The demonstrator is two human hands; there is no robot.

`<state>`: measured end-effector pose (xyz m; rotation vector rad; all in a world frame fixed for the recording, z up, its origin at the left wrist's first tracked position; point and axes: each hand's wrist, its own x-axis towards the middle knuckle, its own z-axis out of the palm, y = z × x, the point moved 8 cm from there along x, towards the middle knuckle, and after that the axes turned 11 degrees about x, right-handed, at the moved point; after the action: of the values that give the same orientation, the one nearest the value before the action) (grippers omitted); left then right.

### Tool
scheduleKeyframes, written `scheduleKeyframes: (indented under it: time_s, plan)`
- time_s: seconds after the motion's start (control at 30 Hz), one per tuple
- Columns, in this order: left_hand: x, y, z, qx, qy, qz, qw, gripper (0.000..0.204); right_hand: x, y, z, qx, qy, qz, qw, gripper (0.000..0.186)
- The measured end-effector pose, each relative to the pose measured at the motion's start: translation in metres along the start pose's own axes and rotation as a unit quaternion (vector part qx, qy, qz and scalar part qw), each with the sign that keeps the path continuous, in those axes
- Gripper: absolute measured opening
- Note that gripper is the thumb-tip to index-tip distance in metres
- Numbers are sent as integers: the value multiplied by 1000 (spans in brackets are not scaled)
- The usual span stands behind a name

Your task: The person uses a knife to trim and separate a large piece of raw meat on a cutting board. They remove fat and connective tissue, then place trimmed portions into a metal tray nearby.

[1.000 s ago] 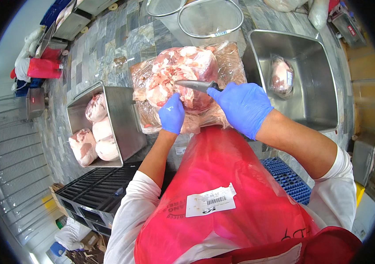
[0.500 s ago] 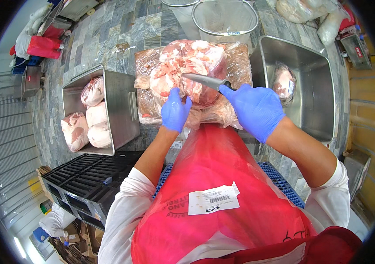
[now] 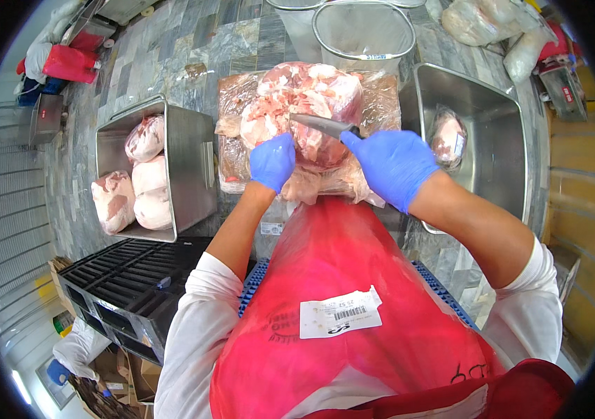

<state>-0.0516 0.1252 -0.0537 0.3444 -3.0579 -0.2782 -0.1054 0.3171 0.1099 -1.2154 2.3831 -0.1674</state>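
Gripping the knife (image 3: 324, 125) by its handle in a clenched, blue-gloved right hand (image 3: 396, 167), with the blade lying across the top of the meat (image 3: 304, 98); reaching the left hand (image 3: 273, 164) to the near left edge of the same piece, with curled fingers. Impossible to tell pinching from mere pressing there, with the fingertips partly lost against the meat; impossible also to tell a sunk tip from one just above the surface. Under the meat, a wrapped board (image 3: 234, 157), just in front of the apron (image 3: 339, 265), between the left tub (image 3: 192, 167) with its pale pieces (image 3: 150, 174) and the right tub (image 3: 496, 140) with its bagged piece (image 3: 449, 138). Chief danger, as a judgement: a cut to the left thumb from a tip so near it, likeliest after a sudden give in the flesh or a skid off slick fat. Also possible: a roll of the rounded piece under an uneven push, or a slide over the creased film (image 3: 381, 94). As for the knife, pointing leftward and slightly away from the body, with its long axis nearly crosswise. As for the meat, lumpy and broad, perhaps a little longer from side to side, without any clear pointing end.
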Motion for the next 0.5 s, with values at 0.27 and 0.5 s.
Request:
scheduleKeyframes:
  time_s: [0.27,0.5]
  plan:
    - [21,-22,-43,-51,25,-46,997,49,-12,18,37,8,27,11,1000,63]
    - [33,-60,20,-66,-1,-58,996,93,-28,29,55,-21,35,35,999,71]
